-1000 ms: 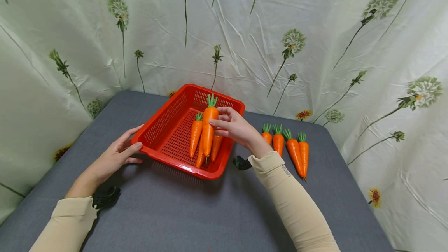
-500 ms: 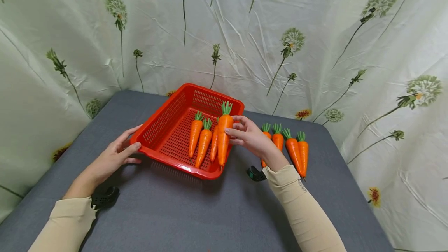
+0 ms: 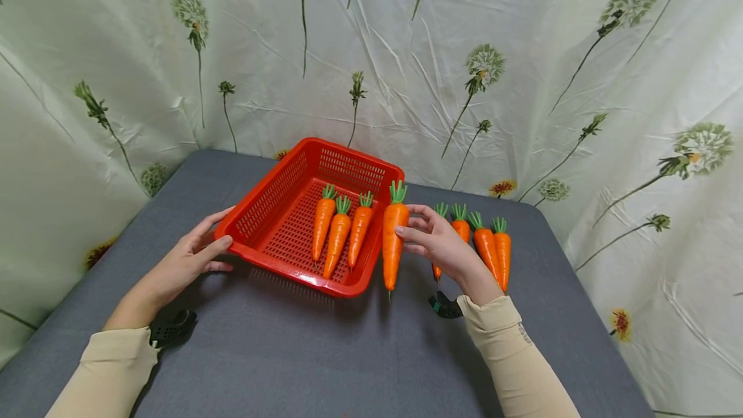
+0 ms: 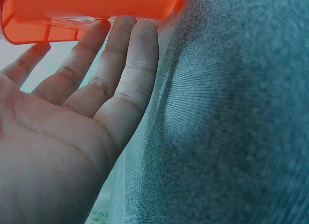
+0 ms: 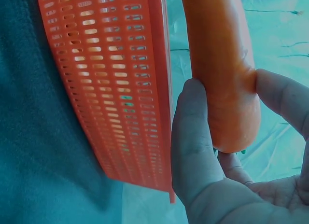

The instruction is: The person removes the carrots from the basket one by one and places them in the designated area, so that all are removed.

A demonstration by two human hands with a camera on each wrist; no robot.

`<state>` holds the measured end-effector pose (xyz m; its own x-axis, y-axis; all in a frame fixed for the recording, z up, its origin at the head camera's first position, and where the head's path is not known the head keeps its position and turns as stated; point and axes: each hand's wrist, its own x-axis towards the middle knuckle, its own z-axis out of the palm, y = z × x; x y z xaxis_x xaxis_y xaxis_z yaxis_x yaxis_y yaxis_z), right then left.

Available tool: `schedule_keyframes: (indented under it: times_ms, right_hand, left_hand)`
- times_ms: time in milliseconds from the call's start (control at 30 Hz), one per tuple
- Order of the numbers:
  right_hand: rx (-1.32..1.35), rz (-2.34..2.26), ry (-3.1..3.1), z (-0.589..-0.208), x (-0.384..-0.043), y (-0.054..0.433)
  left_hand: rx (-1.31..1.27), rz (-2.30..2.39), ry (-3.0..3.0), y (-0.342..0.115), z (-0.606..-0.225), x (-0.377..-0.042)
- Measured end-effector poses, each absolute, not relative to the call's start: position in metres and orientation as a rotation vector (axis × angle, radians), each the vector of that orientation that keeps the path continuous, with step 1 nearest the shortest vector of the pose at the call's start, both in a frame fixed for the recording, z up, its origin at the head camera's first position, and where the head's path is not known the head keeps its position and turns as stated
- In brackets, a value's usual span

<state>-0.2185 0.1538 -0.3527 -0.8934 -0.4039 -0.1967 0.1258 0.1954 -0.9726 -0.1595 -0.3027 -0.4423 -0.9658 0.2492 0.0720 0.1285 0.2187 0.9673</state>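
Observation:
A carrot (image 3: 393, 244) with a green top hangs upright just beside the right rim of a red plastic basket (image 3: 267, 257). My right hand (image 3: 441, 244) pinches it between thumb and fingers; in the right wrist view the carrot (image 5: 222, 64) is gripped near its thick end. Three more carrots (image 3: 338, 237) lie side by side in the basket. My left hand (image 3: 180, 269) touches the basket's near left corner, thumb by the rim. The left wrist view shows that hand's fingers (image 4: 135, 64) nearly straight, tips against the basket's outer wall (image 4: 91, 4).
Several carrots (image 3: 486, 250) lie in a row on the grey cloth-covered table (image 3: 302, 366), right of the basket and partly behind my right hand. A pale curtain (image 3: 406, 50) with dandelion prints hangs behind the table.
My right hand has carried the carrot rightward and toward me, from over the basket past its right rim. The three carrots inside are now fully visible. My left hand stays at the basket's corner.

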Motion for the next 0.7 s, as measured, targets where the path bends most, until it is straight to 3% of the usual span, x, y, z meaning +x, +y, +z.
schedule_keyframes:
  times_ms: [700]
  right_hand:
    - [-0.206,-1.634,2.16,-0.371,-0.195,0.188]
  left_hand:
    - [0.358,1.867,2.374,-0.303,-0.442,-0.16]
